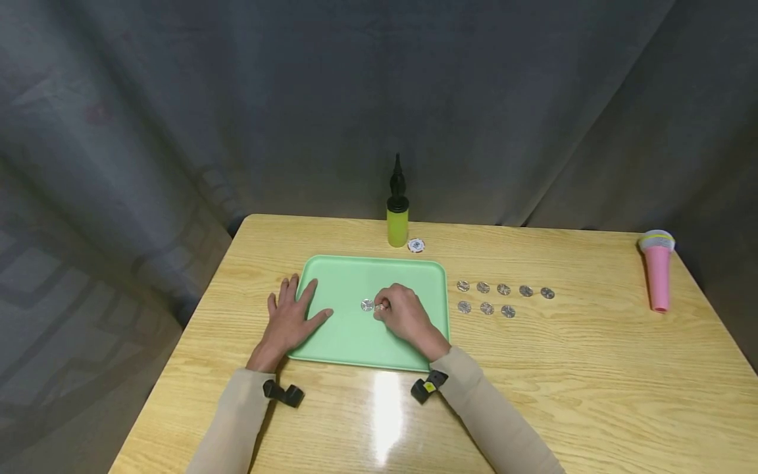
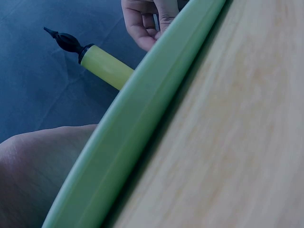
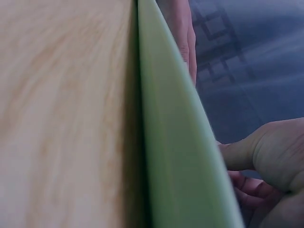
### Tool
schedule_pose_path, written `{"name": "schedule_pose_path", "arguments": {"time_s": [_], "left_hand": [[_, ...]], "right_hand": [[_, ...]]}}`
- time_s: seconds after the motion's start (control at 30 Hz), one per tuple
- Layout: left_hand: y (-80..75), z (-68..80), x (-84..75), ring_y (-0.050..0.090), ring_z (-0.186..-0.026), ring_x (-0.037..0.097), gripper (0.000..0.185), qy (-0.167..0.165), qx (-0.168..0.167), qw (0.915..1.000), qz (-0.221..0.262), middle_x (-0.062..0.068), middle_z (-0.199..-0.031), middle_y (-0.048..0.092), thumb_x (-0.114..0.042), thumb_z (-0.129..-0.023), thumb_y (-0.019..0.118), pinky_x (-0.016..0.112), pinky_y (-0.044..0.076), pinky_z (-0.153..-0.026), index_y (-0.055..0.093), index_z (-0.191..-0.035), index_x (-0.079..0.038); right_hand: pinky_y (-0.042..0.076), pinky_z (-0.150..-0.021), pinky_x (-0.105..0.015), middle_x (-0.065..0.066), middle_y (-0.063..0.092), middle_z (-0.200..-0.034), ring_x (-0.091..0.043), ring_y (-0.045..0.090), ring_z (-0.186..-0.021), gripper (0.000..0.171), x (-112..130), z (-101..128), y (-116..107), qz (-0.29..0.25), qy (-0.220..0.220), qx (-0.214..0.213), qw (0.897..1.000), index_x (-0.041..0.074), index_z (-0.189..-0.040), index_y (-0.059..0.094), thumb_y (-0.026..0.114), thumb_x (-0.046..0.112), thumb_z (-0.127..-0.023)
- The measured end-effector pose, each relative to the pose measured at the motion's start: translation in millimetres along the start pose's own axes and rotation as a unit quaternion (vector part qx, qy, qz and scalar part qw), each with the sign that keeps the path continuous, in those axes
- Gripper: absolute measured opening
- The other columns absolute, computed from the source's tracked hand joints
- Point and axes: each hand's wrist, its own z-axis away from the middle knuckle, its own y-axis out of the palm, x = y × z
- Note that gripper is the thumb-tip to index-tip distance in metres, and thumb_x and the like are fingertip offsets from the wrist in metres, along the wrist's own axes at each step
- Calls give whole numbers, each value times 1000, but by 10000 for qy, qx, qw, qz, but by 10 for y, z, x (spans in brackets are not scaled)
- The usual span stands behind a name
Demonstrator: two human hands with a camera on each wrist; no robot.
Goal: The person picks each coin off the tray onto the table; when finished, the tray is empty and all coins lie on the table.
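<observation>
A mint-green tray (image 1: pixel 331 342) lies in the middle of the wooden table. My left hand (image 1: pixel 294 313) rests flat on the tray's left edge, fingers spread and straight. My right hand (image 1: pixel 391 311) sits inside the tray, its curled fingertips pinching a small silver coin (image 1: pixel 382 307). Just to the left of it another silver coin (image 1: pixel 367 305) lies on the tray floor. In the left wrist view the tray rim (image 2: pixel 137 118) runs diagonally, with the right hand's fingers (image 2: pixel 147 23) beyond it. The right wrist view shows the tray rim (image 3: pixel 175 133) and my right hand (image 3: pixel 268 154) close up.
Several silver coins (image 1: pixel 503 289) lie in two rows on the table right of the tray. A yellow pump with a black nozzle (image 1: pixel 397 214) and a white poker chip (image 1: pixel 416 245) stand behind the tray. A pink microphone-shaped thing (image 1: pixel 658 273) lies at the far right.
</observation>
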Motion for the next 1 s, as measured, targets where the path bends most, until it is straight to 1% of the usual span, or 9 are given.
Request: {"name": "schedule_pose_path", "arguments": {"time_s": [0.13,0.3,0.4,0.43,0.53,0.63,0.7,0.9,1.0], "left_hand": [[1,1,-6,2,-155,51,82,-3,-3,10000,20,30,-165,10,-51,-94,60,75,3,-116,29,-158,-11],[-4,9,-18,2,-155,50,82,-17,-4,10000,39,30,-165,11,-51,-94,60,74,3,-117,30,-158,-10],[-8,14,-24,2,-155,51,82,-12,-21,10000,44,31,-165,11,-50,-94,61,74,3,-117,30,-158,-10],[-9,14,-24,3,-155,51,82,-10,-27,10000,47,31,-165,11,-50,-94,61,74,3,-117,30,-158,-10],[-11,20,-25,3,-154,51,82,1,-32,10000,51,31,-165,11,-50,-94,61,75,3,-117,30,-158,-9],[-13,22,-24,3,-154,51,82,8,-40,10000,65,31,-165,11,-50,-94,61,75,3,-117,30,-158,-10],[-14,21,-21,3,-154,51,82,10,-40,10000,76,31,-165,11,-50,-94,61,74,3,-117,30,-158,-10],[-5,15,-12,2,-155,51,82,1,-30,10000,17,31,-165,11,-52,-94,60,75,3,-117,30,-158,-10],[2,10,-7,2,-155,50,82,4,-25,10000,0,31,-165,11,-52,-94,60,75,3,-117,29,-158,-11]], "right_hand": [[46,-65,-24,-4,67,-78,-10,54,-70,6,-7,3,-8,-14,-46,-20,10000,5,-88,77,76,2,-84],[51,-68,-26,-4,72,-78,-8,56,-69,5,-51,-3,-23,-230,-105,3,9997,5,-91,78,75,4,-87],[55,-70,-28,-6,76,-82,-9,59,-70,9,-71,-9,-43,-333,-109,-29,9994,5,-92,79,72,1,-87],[55,-70,-28,-6,77,-85,-8,61,-71,11,-74,-11,-51,-376,-78,-34,9993,4,-93,79,71,0,-87],[55,-65,-24,-9,77,-83,-7,65,-66,15,-76,-12,-77,-633,64,38,9980,3,-93,79,67,-5,-87],[53,-60,-19,-9,76,-78,-6,66,-60,13,-73,-13,-102,-932,259,167,9952,1,-93,78,67,-5,-88],[52,-59,-18,-9,75,-76,-7,67,-59,11,-72,-13,-119,-1059,343,214,9936,0,-94,77,69,-4,-88],[54,-56,-20,-13,77,-83,-11,70,-61,12,-86,12,-199,-1420,528,293,9880,-3,-98,76,68,-3,-90],[55,-56,-20,-14,77,-84,-12,70,-61,13,-107,27,-248,-1535,611,306,9858,-4,-100,75,67,-3,-90]]}}
